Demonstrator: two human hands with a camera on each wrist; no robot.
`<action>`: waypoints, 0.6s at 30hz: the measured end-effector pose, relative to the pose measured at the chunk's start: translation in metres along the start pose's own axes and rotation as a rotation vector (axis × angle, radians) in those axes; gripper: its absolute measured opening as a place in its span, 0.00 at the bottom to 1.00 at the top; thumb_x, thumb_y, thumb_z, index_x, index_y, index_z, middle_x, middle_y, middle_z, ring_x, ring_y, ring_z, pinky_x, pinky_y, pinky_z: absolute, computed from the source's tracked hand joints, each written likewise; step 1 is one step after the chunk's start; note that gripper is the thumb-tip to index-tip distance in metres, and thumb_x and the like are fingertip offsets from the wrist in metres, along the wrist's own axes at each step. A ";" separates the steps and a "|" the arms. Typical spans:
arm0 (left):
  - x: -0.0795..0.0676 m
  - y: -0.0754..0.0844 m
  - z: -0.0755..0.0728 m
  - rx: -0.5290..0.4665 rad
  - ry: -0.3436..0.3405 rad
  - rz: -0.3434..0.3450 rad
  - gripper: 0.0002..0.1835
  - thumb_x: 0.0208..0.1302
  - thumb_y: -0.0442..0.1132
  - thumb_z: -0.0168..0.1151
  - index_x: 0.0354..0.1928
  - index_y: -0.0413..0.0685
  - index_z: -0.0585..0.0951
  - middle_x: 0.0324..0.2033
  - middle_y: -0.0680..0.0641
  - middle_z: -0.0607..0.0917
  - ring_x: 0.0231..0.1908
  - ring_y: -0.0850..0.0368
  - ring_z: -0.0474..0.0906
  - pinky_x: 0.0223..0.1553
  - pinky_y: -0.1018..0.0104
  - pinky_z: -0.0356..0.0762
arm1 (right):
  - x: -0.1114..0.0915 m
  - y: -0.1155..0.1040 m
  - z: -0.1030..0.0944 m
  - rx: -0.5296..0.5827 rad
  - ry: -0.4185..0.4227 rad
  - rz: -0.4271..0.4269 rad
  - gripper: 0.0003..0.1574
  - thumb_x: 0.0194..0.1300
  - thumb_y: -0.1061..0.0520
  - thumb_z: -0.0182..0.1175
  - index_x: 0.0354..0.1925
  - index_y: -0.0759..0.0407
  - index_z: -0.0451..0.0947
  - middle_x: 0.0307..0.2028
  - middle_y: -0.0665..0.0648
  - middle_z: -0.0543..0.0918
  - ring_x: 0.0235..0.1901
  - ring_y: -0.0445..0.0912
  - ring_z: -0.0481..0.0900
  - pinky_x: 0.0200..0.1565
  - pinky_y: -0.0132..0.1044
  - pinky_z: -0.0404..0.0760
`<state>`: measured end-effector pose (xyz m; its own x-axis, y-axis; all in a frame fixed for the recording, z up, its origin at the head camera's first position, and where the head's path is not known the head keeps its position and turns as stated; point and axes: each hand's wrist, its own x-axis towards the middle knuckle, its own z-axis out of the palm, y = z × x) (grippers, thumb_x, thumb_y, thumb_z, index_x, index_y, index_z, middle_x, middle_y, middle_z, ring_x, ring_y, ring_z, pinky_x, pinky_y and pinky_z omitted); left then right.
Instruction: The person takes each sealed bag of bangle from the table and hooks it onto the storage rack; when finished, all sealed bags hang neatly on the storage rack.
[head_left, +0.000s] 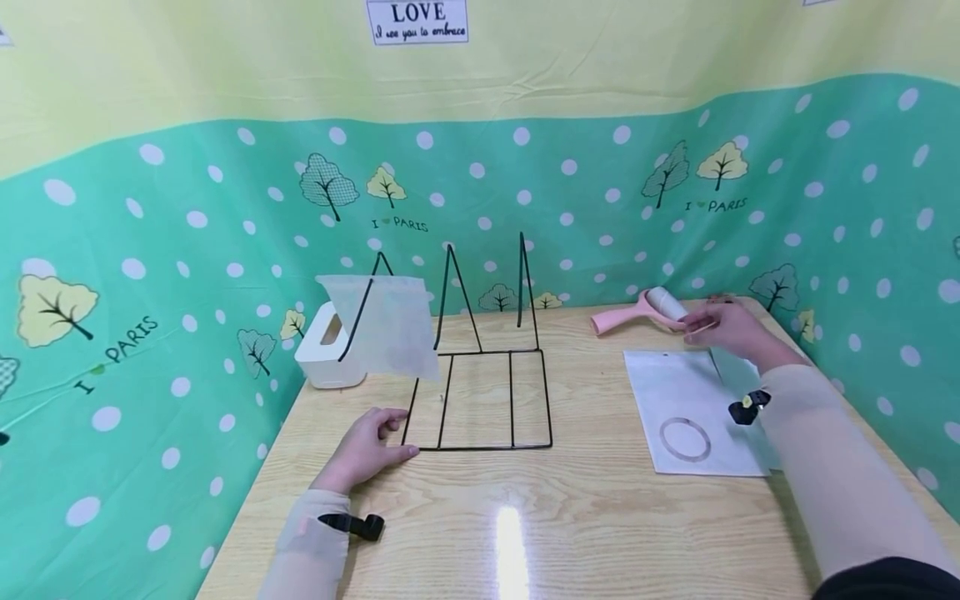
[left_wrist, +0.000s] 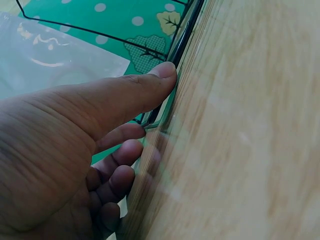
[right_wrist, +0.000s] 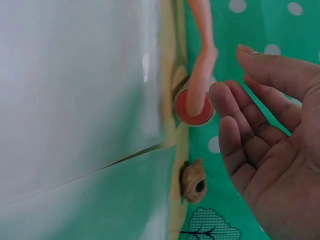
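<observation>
A black wire rack (head_left: 480, 353) with upright triangular dividers stands mid-table. A translucent plastic sheet (head_left: 386, 325) leans in its left slot. My left hand (head_left: 367, 450) holds the rack's near left corner, its thumb (left_wrist: 162, 72) on the black rod and the fingers curled at the corner. On the right, a lint roller with a pink handle (head_left: 618, 318) and white roll (head_left: 666, 303) lies at the back. Beside the roll is my right hand (head_left: 727, 333), fingers loosely bent. In the right wrist view, nothing lies in its palm, and the roller's red end (right_wrist: 194, 107) is near the fingertips.
A white tissue box (head_left: 330, 354) stands at the left back. Flat white and clear sheets (head_left: 667, 387) with a ring shape (head_left: 685, 439) lie under the right forearm. A small brown object (right_wrist: 193, 182) sits by the back edge. A patterned green curtain (head_left: 480, 158) surrounds the table.
</observation>
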<state>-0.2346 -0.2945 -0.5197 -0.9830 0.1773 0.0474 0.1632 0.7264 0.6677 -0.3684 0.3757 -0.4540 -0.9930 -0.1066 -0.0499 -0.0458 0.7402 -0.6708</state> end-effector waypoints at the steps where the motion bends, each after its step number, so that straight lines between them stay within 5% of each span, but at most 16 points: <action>1: 0.000 0.000 0.000 0.000 0.000 0.000 0.39 0.53 0.51 0.85 0.65 0.47 0.81 0.44 0.50 0.78 0.42 0.53 0.70 0.45 0.55 0.71 | 0.002 0.004 0.001 0.000 -0.014 0.003 0.29 0.69 0.53 0.72 0.62 0.66 0.80 0.56 0.67 0.83 0.54 0.61 0.80 0.55 0.58 0.79; 18: 0.000 0.000 0.000 0.014 0.002 0.005 0.38 0.53 0.51 0.85 0.65 0.46 0.82 0.43 0.50 0.78 0.42 0.53 0.70 0.45 0.56 0.71 | 0.010 0.021 0.024 -0.020 -0.037 0.076 0.23 0.63 0.64 0.74 0.55 0.67 0.81 0.51 0.66 0.85 0.47 0.60 0.84 0.45 0.50 0.86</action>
<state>-0.2342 -0.2949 -0.5197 -0.9824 0.1793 0.0525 0.1692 0.7347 0.6570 -0.3769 0.3739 -0.4867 -0.9890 -0.0735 -0.1281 0.0275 0.7603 -0.6489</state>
